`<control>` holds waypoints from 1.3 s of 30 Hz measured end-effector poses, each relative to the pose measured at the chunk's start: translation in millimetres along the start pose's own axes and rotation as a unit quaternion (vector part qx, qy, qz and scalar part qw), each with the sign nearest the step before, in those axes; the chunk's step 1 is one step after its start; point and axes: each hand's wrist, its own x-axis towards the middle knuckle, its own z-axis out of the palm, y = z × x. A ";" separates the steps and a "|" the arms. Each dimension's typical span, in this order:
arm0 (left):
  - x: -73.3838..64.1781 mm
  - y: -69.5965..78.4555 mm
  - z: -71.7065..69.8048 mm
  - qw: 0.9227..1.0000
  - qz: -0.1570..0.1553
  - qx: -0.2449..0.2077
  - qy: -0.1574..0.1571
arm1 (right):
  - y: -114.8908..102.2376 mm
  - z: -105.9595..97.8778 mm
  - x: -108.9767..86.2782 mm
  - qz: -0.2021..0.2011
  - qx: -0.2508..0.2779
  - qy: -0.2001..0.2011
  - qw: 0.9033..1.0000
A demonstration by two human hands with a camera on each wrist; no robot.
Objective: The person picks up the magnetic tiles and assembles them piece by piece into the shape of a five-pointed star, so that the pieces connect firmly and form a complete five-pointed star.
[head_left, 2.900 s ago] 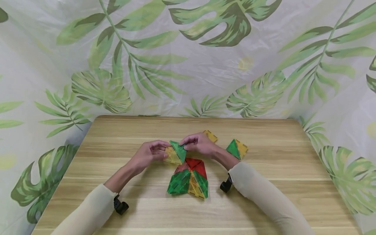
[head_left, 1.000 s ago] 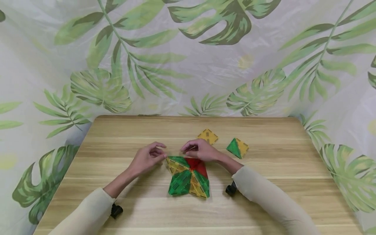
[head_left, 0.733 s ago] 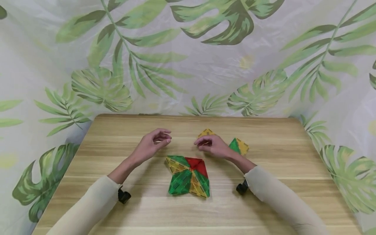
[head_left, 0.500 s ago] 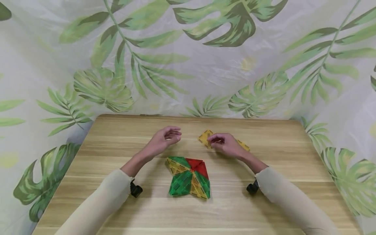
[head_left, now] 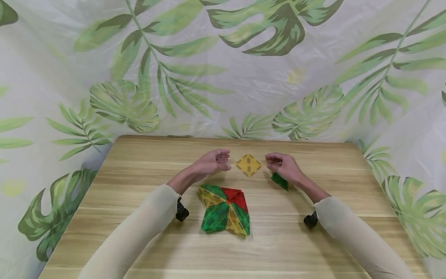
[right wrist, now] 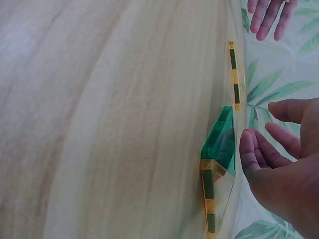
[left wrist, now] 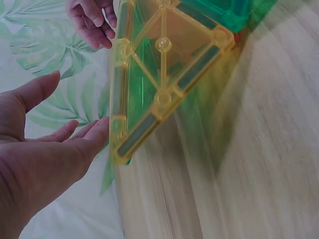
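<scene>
A build of magnetic tiles (head_left: 224, 211), with green, yellow and red triangles meeting at one centre, rests on the table in front of the hands. Beyond it lies a flat diamond of yellow magnetic tiles (head_left: 249, 165), with a hand on either side. My left hand (head_left: 211, 162) hovers left of the diamond, fingers extended and holding nothing. On the other side, my right hand (head_left: 283, 166) hovers with loosely bent fingers over a green and yellow tile piece (head_left: 280, 181), hiding its yellow half. The right wrist view shows a gap between that hand and the green tile (right wrist: 220, 134).
The wooden table (head_left: 146, 155) ends at the back against a leaf-patterned cloth (head_left: 195, 77), which also hangs along both sides. A small black device is strapped at each wrist, near the sleeve cuffs.
A green and yellow tile piece, earlier held in both hands, was set onto the build's back left and released. Both hands then moved right, the left one also toward the back.
</scene>
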 end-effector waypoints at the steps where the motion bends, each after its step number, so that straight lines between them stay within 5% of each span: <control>1: 2.2 -0.3 1.2 1.000 -0.002 0.000 -0.005 | 0.1 0.9 -0.2 0.000 -0.007 -0.002 1.000; 22: 16.2 -4.5 18.0 0.998 -0.033 -0.028 -0.052 | -14.2 29.2 0.9 0.031 -0.029 0.027 0.999; 39: 19.2 0.6 25.4 0.997 -0.063 -0.039 -0.019 | -26.8 40.5 3.4 0.082 0.017 0.043 0.996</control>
